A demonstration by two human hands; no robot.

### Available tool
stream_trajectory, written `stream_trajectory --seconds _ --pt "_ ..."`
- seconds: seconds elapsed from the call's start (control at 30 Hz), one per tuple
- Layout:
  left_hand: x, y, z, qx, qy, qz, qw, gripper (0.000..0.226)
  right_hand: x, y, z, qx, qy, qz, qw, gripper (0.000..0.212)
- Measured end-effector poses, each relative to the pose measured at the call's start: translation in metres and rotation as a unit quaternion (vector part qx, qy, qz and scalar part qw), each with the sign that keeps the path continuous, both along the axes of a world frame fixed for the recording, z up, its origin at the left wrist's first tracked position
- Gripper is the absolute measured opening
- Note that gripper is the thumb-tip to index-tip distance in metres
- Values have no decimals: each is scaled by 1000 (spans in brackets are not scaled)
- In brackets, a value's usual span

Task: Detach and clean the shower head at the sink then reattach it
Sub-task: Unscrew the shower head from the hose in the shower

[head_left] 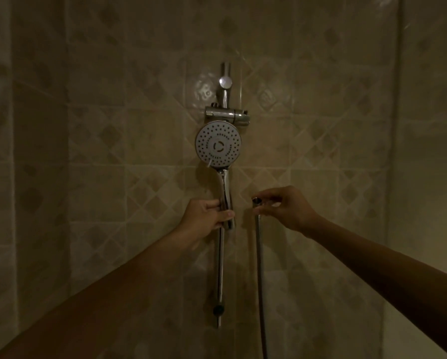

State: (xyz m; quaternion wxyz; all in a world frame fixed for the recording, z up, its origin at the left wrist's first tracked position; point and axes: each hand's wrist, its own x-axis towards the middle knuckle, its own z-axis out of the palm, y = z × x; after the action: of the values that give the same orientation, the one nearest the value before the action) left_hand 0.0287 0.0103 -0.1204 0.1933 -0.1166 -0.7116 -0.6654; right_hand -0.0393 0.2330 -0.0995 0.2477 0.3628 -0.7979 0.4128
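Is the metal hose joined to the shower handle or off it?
Off: the right hand pinches the flexible metal hose's nut beside the chrome shower handle.

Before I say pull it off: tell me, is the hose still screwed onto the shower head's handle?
No: the right hand holds the hose end apart from the handle, gripped by the left hand.

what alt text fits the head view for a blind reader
A person's left hand grips the handle of a shower head hanging on a wall rail, while the right hand pinches the detached hose end beside it, against dim beige tiles.
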Motion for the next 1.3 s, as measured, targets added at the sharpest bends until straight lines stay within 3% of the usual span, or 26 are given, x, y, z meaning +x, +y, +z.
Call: stream_trajectory --seconds 0.23,0.67,1.3 --pt "-16 6 51 -17 50 20 998 18 -18 4 53 13 92 -6 996 37" --pt "-30 8 114 -62 118 107 985 17 -72 12 151 -27 117 25 992 33" --pt "-34 1 156 -80 174 57 980 19 -63 -13 223 41 237 2 971 37"
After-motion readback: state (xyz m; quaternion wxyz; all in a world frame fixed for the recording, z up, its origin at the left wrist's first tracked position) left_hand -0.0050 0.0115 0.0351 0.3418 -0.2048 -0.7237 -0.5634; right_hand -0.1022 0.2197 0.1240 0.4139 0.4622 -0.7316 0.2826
